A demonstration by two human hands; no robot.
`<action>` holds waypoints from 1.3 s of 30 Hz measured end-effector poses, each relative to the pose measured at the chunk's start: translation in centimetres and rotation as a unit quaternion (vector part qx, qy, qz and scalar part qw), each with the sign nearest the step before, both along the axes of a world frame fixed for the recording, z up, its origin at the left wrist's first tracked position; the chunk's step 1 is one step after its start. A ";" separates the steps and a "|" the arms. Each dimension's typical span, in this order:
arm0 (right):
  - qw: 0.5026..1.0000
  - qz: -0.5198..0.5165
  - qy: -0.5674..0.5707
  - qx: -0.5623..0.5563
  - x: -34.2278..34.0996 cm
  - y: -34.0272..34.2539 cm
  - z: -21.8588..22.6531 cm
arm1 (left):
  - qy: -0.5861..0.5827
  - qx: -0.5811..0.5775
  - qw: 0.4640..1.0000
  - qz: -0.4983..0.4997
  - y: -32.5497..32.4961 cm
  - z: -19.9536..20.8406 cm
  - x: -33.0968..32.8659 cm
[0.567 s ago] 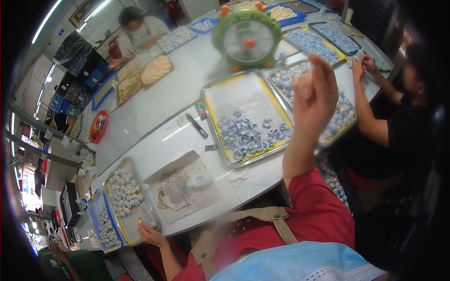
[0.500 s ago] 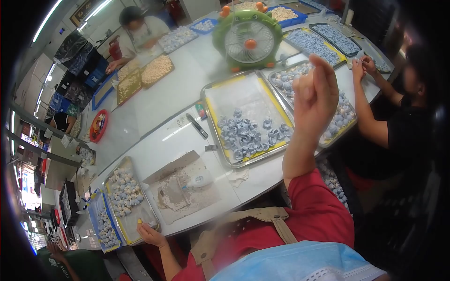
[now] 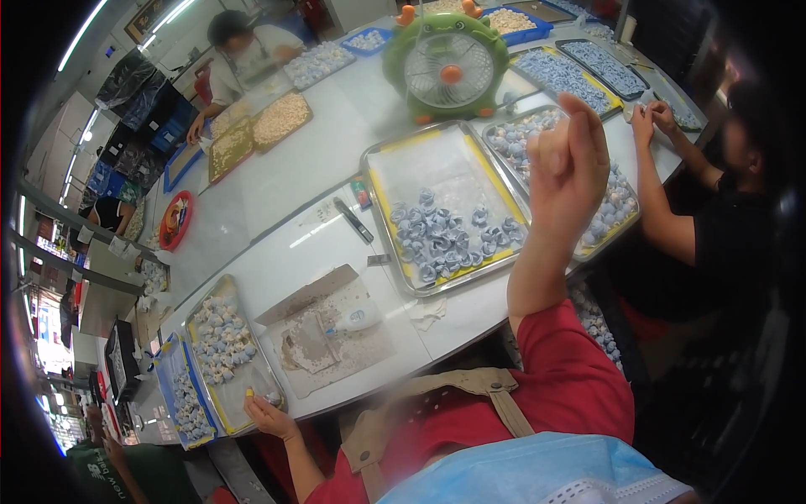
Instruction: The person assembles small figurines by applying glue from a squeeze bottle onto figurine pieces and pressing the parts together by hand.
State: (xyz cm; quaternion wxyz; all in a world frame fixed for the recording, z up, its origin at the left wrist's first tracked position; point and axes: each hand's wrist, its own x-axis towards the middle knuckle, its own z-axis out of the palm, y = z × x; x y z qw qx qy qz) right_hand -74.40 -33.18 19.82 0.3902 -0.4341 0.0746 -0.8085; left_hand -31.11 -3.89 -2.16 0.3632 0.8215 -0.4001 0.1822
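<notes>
My right hand [image 3: 567,168] is raised high in front of the trays, its fingers curled and pinched together; whatever they may hold is hidden. Behind it lies a metal tray [image 3: 391,281] lined with yellow and white, with small curled blue-grey cup-shaped pieces [image 3: 437,239] gathered at its near end. Low at the left, my left hand [image 3: 270,418] has its fingers drawn together at the near edge of a long tray [image 3: 231,399]. A small yellow bit shows at its fingertip, too small to name. That tray bears many rounded blue-and-cream pieces [image 3: 222,340].
An open cardboard box [image 3: 315,370] with a white bottle [image 3: 359,320] lies between the trays. Beyond are a dark-handled cutter [image 3: 353,221], a red basket [image 3: 165,235] and a green fan [image 3: 451,109]. A co-worker's hands [image 3: 651,118] work at the right; another person sits across the table.
Both my hands stay almost where they were, with the same finger shape. Across the table, the other person's head and hand have shifted slightly.
</notes>
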 end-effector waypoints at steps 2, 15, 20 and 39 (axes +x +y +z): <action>1.000 -0.003 0.005 0.000 0.1 0.1 0.0 | -0.002 -0.002 1.000 -0.004 0.0 0.0 0.0; 0.917 -0.053 0.340 0.202 -0.4 -7.3 -6.7 | -0.010 -0.013 1.000 -0.007 0.3 -0.8 0.5; 0.639 -0.179 0.748 -0.015 -1.1 -10.6 -14.1 | 0.003 -0.004 1.000 -0.006 0.2 -0.3 0.4; 0.247 -0.204 0.939 -0.127 3.3 -13.6 -16.0 | -0.015 -0.003 1.000 -0.021 -0.1 -0.1 0.8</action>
